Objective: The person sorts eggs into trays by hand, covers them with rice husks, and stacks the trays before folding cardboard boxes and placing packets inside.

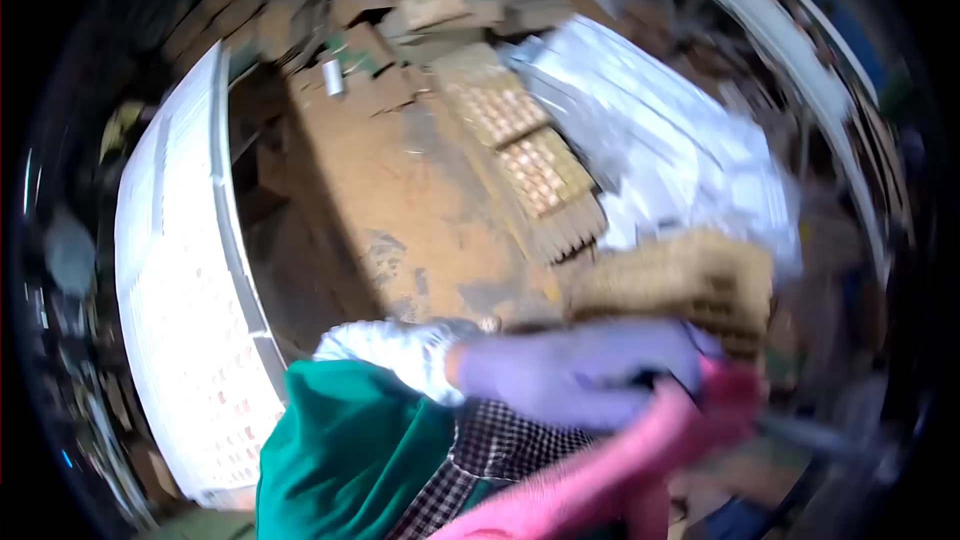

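Bundle of tan sticks [680, 280] lies at the near end of the brown worktable [400, 200], its length running across the view, directly above both gloved hands. The purple-gloved left hand [570, 375] is nearer, its fingers reaching just under the bundle. The pink-gloved right hand [725, 395] crosses below. Motion blur hides whether either hand is clenched or holding anything.
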A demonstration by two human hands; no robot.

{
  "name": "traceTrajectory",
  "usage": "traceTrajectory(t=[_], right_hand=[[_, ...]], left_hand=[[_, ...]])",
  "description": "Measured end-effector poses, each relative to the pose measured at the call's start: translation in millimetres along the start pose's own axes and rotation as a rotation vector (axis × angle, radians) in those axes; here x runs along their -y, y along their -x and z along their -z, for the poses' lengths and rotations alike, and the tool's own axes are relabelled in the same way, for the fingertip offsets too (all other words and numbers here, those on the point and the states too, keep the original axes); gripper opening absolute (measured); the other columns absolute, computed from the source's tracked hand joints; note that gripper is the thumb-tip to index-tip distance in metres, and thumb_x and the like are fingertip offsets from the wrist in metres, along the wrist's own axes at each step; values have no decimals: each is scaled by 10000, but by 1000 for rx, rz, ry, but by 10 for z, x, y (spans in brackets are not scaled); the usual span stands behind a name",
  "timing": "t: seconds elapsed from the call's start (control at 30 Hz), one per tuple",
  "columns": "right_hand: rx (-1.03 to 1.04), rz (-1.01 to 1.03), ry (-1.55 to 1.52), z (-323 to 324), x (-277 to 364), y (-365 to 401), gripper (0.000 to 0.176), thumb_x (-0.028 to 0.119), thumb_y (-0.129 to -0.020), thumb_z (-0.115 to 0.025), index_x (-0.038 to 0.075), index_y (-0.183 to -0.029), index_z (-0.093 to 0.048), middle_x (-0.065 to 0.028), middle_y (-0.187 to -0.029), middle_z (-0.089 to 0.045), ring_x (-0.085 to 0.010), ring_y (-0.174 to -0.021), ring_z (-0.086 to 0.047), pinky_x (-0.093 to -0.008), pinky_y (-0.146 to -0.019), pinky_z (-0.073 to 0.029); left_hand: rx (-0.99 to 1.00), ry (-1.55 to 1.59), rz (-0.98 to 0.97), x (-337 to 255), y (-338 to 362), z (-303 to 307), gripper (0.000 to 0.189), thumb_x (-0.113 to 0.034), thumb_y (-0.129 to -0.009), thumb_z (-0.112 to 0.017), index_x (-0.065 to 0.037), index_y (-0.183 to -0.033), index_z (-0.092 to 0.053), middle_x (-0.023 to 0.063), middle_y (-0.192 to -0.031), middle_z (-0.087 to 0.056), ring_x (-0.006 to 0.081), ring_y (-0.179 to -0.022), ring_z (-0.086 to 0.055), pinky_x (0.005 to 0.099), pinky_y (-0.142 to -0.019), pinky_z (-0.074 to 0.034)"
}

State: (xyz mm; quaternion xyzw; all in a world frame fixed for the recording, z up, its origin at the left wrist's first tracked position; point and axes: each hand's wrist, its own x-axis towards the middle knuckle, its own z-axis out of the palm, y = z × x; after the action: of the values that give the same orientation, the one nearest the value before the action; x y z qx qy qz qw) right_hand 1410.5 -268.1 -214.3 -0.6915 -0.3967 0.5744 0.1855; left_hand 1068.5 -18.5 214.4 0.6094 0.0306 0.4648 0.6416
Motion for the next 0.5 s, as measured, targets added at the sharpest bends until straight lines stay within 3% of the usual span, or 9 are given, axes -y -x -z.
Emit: traceTrajectory(t=[0.03, 0.1, 0.13, 0.2, 0.4, 0.5], right_hand=[[8, -20, 57, 22, 255, -247, 218, 163, -887, -452, 59, -1076, -487, -130, -942, -531, -253, -882, -511, -361, -789, -427], [27, -17, 168, 172, 788, -800, 212, 170, -880, -462, 58, -1058, -494, -133, -937, -535, -255, -879, -516, -363, -784, -429], [32, -12, 224, 216, 993, -1024, 210, 173, -877, -467, 57, -1049, -497, -134, -935, -537, -256, -877, -518, -365, -781, -430], [56, 10, 341, 277, 1412, -1471, 205, 180, -870, -477, 56, -1032, -503, -137, -931, -541, -258, -874, -522, -367, -775, -432], [200, 111, 661, -101, 2575, -2634, 196, 199, -850, -507, 52, -979, -521, -144, -917, -554, -264, -864, -535, -373, -757, -438], [306, 180, 824, -467, 3025, -3171, 195, 209, -840, -523, 50, -953, -530, -148, -910, -560, -267, -858, -542, -376, -748, -441]], left_hand=[[33, -26, -48, -229, 19, 40, 253, -141, -892, -541, -37, -1122, -524, 199, -1186, -498, 304, -1099, -502, 378, -945, -392], [43, 50, -220, -514, 61, 85, 417, -283, -909, -499, 18, -1191, -434, 170, -1132, -511, 307, -1072, -495, 376, -902, -402], [-25, -174, -112, -329, 172, 97, 332, -267, -911, -489, 17, -1081, -520, 176, -1037, -563, 300, -914, -575, 354, -776, -476], [-79, -212, -120, -478, 322, 267, 287, -244, -894, -497, 7, -1032, -510, 157, -992, -549, 281, -872, -553, 343, -747, -461], [-380, -145, -109, -998, 750, 896, 164, -178, -842, -523, -25, -883, -481, 100, -858, -507, 223, -745, -488, 312, -658, -416], [-573, 92, -35, -1222, 876, 1190, 126, -145, -816, -536, -41, -808, -466, 72, -792, -486, 194, -681, -456, 297, -614, -394]])
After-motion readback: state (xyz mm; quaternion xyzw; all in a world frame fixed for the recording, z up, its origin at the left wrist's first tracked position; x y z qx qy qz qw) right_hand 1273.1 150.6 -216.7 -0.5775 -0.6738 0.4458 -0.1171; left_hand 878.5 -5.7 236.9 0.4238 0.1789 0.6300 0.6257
